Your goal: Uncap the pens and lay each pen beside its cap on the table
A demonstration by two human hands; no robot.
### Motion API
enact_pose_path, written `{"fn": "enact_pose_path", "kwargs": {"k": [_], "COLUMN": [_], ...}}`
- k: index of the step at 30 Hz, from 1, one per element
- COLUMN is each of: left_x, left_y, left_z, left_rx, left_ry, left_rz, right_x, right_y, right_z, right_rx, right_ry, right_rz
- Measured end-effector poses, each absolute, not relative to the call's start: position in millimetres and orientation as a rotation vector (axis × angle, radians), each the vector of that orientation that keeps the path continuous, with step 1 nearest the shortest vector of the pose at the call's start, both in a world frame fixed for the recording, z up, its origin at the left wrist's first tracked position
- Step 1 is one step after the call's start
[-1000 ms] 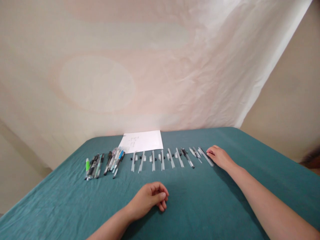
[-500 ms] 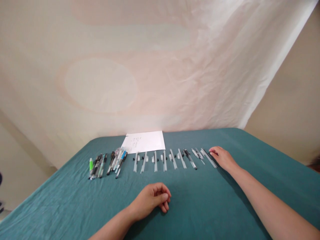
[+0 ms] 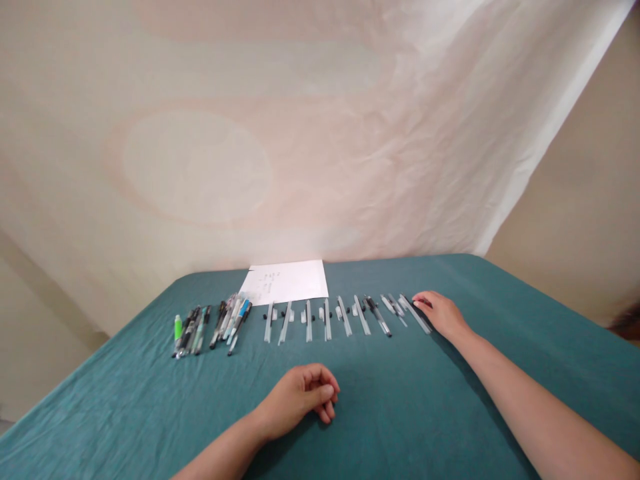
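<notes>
A row of several clear pen barrels [image 3: 325,319] with small caps and tips beside them lies across the teal table [image 3: 150,413]. My right hand [image 3: 440,313] rests at the row's right end, fingers lying flat and touching the rightmost pen [image 3: 415,314]. My left hand [image 3: 303,393] lies nearer to me on the cloth, fingers curled in loosely; nothing shows in it.
A bunch of assembled pens [image 3: 210,323], one with a green cap, lies at the left of the row. A white sheet of paper [image 3: 286,281] with small writing sits behind. A pale cloth backdrop [image 3: 300,133] hangs behind the table.
Only the camera has shifted slightly. Both hands stay where they were.
</notes>
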State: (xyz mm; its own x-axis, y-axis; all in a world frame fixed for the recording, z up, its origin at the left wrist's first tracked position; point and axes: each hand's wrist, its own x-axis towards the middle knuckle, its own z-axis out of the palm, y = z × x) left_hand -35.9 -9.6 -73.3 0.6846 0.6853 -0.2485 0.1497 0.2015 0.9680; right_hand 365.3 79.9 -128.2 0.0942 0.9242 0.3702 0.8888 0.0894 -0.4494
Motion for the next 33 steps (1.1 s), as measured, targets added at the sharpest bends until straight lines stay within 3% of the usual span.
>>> {"fn": "enact_pose_path", "kwargs": {"k": [22, 33], "left_x": [-37.4, -37.0], "left_y": [-8.4, -10.8], "left_z": [-75.5, -74.4], "left_rx": [1.342, 1.318], "left_ry": [0.751, 0.755], "left_rz": [0.432, 0.440], "right_x": [367.2, 361.7], "right_y": [78.4, 62.6], "right_z": [-129.9, -111.0], "right_rx": [-1.754, -1.997], "right_ry": [-1.710, -1.470], "right_rz": [0.134, -0.077]}}
